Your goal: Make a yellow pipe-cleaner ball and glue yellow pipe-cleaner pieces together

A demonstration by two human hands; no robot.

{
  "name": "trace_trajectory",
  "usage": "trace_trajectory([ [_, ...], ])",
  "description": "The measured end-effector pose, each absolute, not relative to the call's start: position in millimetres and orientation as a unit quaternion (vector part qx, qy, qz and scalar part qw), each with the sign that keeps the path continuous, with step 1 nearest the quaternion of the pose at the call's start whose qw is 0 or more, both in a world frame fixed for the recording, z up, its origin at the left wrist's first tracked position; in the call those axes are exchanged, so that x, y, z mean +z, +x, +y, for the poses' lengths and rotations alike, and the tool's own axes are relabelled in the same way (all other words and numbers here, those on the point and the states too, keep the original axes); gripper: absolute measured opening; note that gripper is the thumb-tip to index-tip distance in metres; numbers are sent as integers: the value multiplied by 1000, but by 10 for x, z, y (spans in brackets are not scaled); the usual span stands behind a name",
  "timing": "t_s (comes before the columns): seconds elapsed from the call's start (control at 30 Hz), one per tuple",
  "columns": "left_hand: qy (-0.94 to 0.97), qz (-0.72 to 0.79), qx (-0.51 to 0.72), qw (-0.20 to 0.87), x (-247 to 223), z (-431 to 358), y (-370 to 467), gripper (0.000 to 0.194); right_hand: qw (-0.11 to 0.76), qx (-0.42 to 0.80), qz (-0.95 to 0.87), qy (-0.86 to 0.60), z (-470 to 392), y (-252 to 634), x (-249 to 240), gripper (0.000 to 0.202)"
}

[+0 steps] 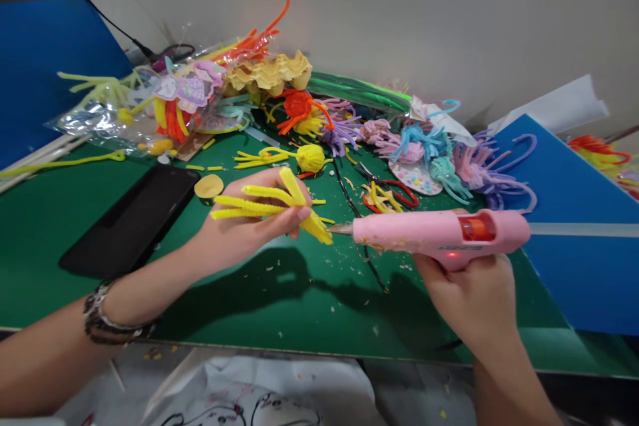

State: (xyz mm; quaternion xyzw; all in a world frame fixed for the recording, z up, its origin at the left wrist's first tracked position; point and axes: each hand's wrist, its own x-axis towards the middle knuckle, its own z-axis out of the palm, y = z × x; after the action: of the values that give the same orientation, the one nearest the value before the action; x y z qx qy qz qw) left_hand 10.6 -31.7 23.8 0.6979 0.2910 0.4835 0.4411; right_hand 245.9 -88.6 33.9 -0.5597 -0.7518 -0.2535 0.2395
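My left hand (254, 219) pinches a bunch of yellow pipe cleaners (284, 196), their loose ends fanning out to the left and upward. In my right hand (469, 299) is a pink glue gun (404, 229), held by its handle, with a small red light lit on its side. Its metal nozzle points left and meets, or nearly meets, the lower right end of the yellow bunch. Just behind lies a yellow pipe cleaner piece with a rounded, wound end (310, 158). Red-handled scissors (399, 192) rest beyond the nozzle, among yellow scraps.
A black phone (132, 219) lies at left by a round yellow disc (208, 186). Plastic bags, an egg carton piece (272, 73) and colourful pipe cleaner bundles (424, 143) line the wall. Blue panels (589, 253) stand at both sides. A dark cord (372, 259) crosses the green table.
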Motion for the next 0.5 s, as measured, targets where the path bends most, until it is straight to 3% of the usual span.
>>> trace_trajectory([
  [0.13, 680, 288, 493, 460, 258, -308, 127, 19, 231, -245, -761, -555, -879, 2459, 352, 11],
  [0.5, 692, 280, 519, 417, 224, -248, 69, 4, 228, -134, -742, -616, -882, 2502, 236, 17],
])
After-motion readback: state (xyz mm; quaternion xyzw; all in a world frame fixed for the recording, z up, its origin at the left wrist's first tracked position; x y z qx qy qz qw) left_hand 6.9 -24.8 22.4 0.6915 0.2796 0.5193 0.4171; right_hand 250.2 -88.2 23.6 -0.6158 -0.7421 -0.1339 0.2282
